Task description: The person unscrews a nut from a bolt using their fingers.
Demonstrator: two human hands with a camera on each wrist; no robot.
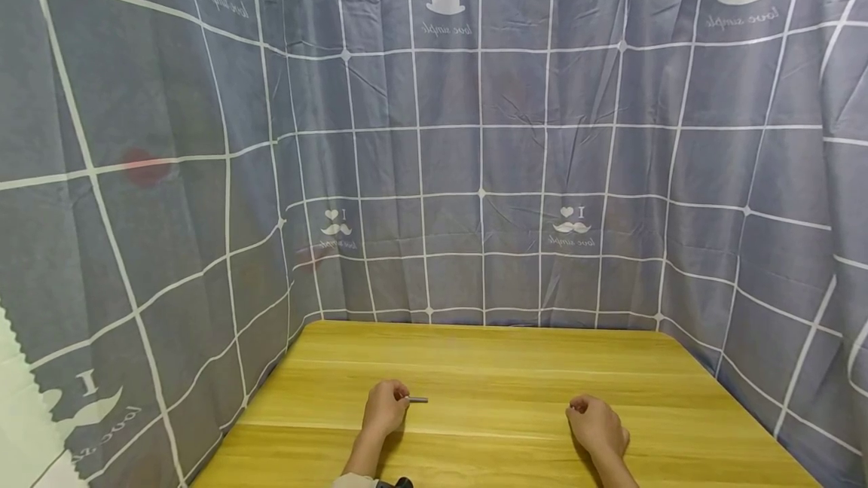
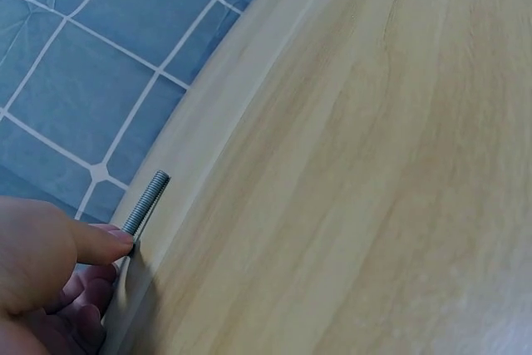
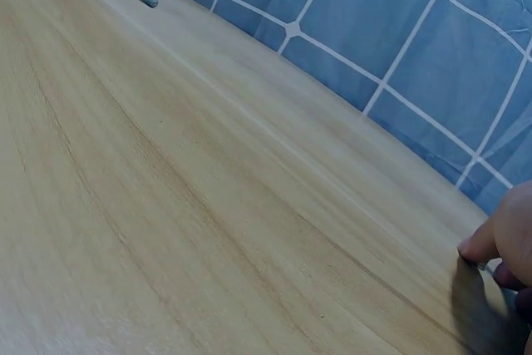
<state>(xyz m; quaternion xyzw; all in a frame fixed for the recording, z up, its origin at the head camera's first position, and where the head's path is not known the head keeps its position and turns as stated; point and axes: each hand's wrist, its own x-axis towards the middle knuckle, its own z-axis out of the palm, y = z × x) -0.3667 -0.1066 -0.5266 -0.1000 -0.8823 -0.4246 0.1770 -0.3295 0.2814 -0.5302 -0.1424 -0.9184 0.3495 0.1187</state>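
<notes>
A threaded metal rod (image 2: 148, 199) is pinched between the thumb and fingers of my left hand (image 1: 385, 407). Its free end points right, toward the other hand, in the head view, and its screw thread shows in the left wrist view. The end inside the fingers is hidden. My right hand (image 1: 598, 425) is well apart to the right, low over the table, thumb and fingertips drawn together. Between them a small greyish metal piece (image 3: 483, 266) barely shows in the right wrist view; its kind is too hidden to tell.
The yellow wood-grain table (image 1: 488, 375) lies under both hands. A grey curtain (image 1: 515, 157) with white grid lines hangs behind it and along both sides. A dark device (image 1: 403, 483) sits at the left wrist.
</notes>
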